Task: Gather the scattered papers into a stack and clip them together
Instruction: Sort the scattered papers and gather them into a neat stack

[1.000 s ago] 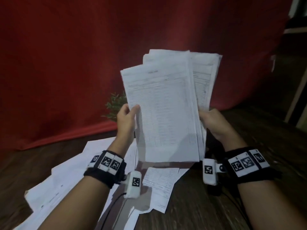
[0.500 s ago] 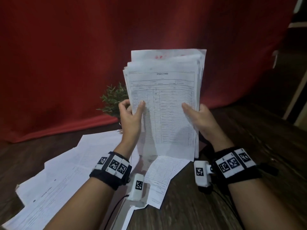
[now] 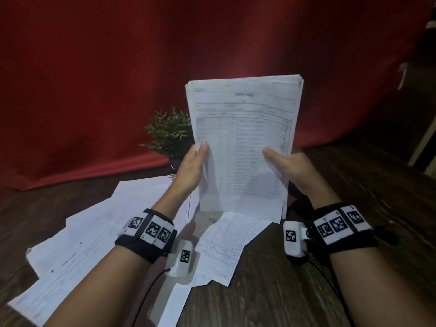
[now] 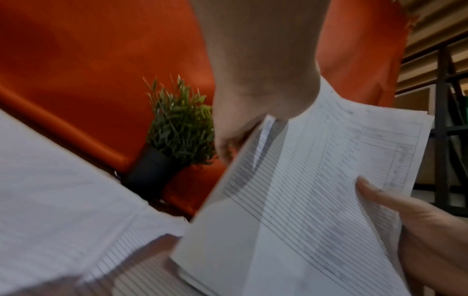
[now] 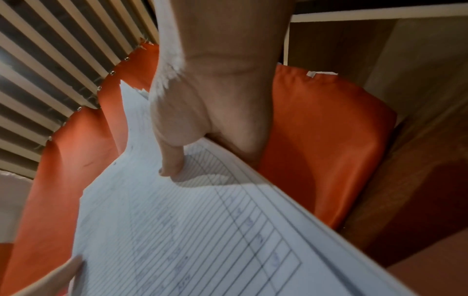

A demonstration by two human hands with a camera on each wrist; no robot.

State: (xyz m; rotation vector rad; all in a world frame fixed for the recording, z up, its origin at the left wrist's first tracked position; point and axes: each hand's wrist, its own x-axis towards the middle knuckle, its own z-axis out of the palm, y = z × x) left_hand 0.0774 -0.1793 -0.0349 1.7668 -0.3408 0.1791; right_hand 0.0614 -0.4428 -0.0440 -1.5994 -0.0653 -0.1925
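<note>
Your left hand and right hand pinch the upright stack above the counter, thumbs on front, and loosening either pinch could fan it onto the loose papers.

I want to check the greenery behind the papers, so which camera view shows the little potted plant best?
The left wrist view: the potted plant shows whole there, leaves and dark pot, against the red cloth. In the head view the stack of papers and the left hand cover its right side and most of the pot. The right wrist view does not show it.
</note>
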